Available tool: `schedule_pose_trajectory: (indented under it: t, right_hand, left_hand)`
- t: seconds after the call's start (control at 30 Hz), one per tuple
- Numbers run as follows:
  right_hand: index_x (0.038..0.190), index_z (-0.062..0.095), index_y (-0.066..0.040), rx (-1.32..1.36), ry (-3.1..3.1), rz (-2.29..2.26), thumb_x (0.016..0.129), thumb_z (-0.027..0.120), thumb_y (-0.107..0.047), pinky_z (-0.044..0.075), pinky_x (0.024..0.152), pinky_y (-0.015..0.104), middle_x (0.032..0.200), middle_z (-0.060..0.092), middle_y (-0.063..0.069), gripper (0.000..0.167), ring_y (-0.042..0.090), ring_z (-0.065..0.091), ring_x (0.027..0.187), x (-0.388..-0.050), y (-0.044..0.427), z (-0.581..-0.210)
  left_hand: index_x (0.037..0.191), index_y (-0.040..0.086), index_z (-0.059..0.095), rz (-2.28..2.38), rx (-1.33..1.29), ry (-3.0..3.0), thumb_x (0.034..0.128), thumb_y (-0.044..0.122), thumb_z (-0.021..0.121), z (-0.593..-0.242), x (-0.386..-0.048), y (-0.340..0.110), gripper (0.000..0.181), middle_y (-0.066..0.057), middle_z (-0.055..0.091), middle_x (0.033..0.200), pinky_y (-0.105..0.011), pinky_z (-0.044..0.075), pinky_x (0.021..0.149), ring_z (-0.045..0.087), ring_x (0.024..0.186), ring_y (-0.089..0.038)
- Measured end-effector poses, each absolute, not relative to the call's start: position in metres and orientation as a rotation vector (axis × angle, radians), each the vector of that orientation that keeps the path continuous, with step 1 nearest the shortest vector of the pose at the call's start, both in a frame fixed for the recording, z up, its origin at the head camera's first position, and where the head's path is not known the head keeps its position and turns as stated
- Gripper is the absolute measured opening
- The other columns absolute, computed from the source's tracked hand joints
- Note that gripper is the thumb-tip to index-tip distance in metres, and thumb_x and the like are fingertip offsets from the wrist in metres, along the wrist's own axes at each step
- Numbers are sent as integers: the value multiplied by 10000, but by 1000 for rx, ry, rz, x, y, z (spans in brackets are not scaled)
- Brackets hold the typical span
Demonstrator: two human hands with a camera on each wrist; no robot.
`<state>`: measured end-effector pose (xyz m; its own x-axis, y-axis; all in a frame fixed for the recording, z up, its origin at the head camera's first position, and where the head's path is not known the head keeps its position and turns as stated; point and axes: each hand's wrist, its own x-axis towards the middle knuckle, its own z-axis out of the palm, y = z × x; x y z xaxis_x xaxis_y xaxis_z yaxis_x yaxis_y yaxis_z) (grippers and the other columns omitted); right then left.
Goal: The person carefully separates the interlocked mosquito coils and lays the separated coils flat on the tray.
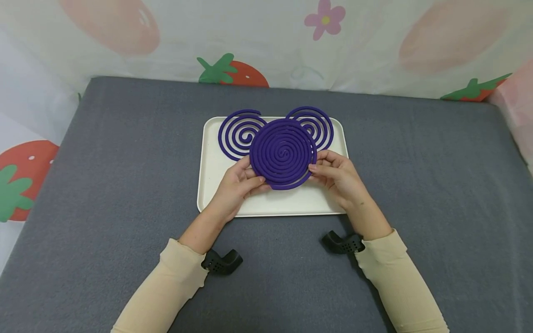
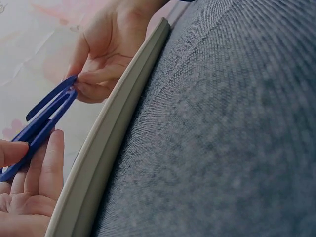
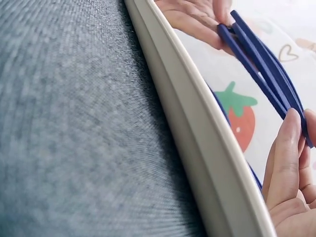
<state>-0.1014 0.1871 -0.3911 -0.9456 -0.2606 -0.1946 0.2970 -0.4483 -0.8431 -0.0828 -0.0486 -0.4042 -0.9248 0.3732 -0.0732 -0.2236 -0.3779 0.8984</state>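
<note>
In the head view both hands hold up a round, tightly wound purple mosquito coil [image 1: 284, 152] above a white tray [image 1: 216, 196]. My left hand [image 1: 240, 182] pinches its lower left edge between thumb and fingers. On the opposite side, my right hand [image 1: 335, 178] pinches the right edge. Seen edge-on in the left wrist view, the held coil [image 2: 42, 123] shows thin strands with gaps between them. Two looser purple mosquito coils lie on the tray behind it: a left coil [image 1: 246, 138] and a right coil [image 1: 331, 132], the latter partly hidden by the held one.
A grey cloth [image 1: 125, 185] covers the table. The tray's raised rim [image 3: 173, 98] runs close beside the hands. Behind the table hangs a pale curtain [image 1: 250, 27] printed with strawberries and flowers. Black wrist devices sit at both cuffs.
</note>
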Motion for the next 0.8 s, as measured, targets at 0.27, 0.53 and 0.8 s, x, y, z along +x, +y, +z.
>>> schedule_pose_trajectory:
  t: [0.27,0.53,0.8]
  right_hand:
    - [890,577,-28,35,1452,-2404,863,458,200,553,602,219,768,634,68,259,142,632,669,-101,186,-390]
    - [901,574,-30,-7,1520,-2359,840,523,187,557,603,227,766,641,65,231,142,637,662,-101,185,-391]
    - [906,583,-31,-6,1601,-2305,847,486,192,564,626,240,768,650,58,250,143,645,677,-100,184,-392]
  left_hand:
    - [1382,-113,328,2345,174,1476,918,-140,444,-405,-83,-49,479,-146,613,1122,-318,548,811,649,929,-139]
    - [1367,-132,337,2306,154,1525,913,-134,444,-405,-83,-49,466,-151,606,1134,-276,550,790,638,911,-111]
    - [1347,-129,365,2294,132,1555,888,-154,455,-405,-83,-49,469,-67,637,1038,-245,554,752,640,896,-103]
